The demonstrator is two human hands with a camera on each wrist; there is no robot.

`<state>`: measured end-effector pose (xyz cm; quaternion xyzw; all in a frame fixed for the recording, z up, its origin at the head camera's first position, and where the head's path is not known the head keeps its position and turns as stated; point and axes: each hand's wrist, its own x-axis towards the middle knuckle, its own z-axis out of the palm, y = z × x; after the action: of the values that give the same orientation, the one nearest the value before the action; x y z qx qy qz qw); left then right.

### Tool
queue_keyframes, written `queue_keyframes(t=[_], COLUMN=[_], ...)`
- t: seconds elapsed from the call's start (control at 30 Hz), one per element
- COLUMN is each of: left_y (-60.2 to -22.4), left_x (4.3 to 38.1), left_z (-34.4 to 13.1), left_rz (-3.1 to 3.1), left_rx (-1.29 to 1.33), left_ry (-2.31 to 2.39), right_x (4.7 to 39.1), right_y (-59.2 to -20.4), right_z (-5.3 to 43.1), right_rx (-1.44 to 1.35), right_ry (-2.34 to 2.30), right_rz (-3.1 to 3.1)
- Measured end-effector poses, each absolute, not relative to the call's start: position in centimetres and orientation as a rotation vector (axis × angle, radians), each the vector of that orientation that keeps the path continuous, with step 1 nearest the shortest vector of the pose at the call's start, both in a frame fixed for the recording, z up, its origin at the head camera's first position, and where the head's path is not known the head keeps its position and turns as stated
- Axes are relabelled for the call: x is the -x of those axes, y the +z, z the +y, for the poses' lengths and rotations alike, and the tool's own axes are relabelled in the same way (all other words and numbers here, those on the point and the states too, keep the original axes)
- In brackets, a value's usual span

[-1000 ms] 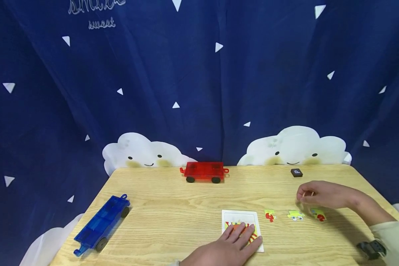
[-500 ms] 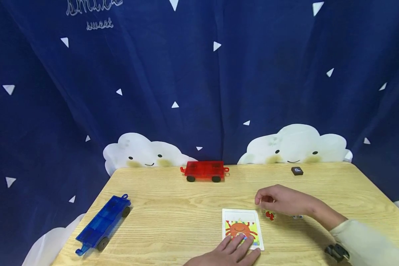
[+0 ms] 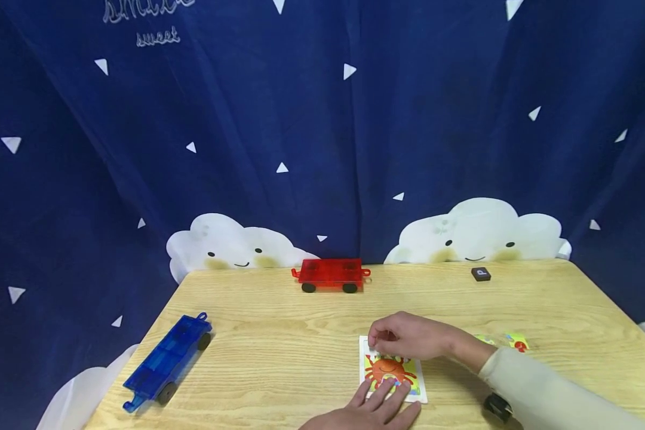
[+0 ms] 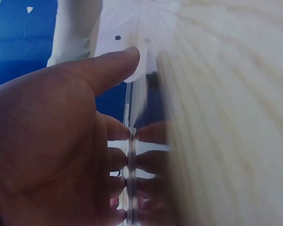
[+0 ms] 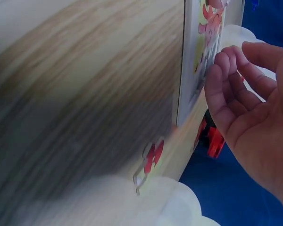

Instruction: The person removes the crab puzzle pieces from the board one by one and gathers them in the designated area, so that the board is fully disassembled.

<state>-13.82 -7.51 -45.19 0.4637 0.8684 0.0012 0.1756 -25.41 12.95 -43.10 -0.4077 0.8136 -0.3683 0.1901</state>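
A white-framed picture board point(image 3: 362, 364) lies on the table with an orange crab on it. My left hand point(image 3: 362, 409) rests spread on its lower part, fingertips on the picture. In the left wrist view, the fingertips of that hand point(image 4: 47, 141) meet the board's edge. My right hand point(image 3: 408, 335) is bent over the top of the board, fingers curled, thumb close to the index finger. The right wrist view has the hand point(image 5: 254, 108) beside the board; I cannot tell whether its fingers pinch a piece. Two puzzle pieces, one yellow-green point(image 3: 485, 338) and one with red point(image 3: 518, 342), lie right of the board.
At the back of the table stands a red toy wagon point(image 3: 330, 273) on black wheels. A blue toy wagon point(image 3: 166, 358) is angled along the left side. Near the back right lies a small black tile point(image 3: 481, 274) with a P. A blue curtain point(image 3: 322, 119) hangs behind.
My right hand has swept left from above the puzzle pieces to the top of the board. My left hand has slid slightly down, showing more of the crab.
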Motion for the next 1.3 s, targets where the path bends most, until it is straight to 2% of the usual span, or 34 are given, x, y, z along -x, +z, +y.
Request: queue_keyframes(t=[0.87,1.3], left_y=[-46.5,-46.2], left_x=[13.9,14.0], left_z=[-7.8,-7.8], left_rz=[2.548,2.571], left_rx=[-1.463,-1.478], left_ry=[-0.324,-0.428], right_x=[25.0,24.7], right_y=[-43.0,-42.8], right_z=[11.6,11.9], right_rx=[0.982,1.068], right_ry=[-1.031,-1.002], right_rz=[2.246,2.283])
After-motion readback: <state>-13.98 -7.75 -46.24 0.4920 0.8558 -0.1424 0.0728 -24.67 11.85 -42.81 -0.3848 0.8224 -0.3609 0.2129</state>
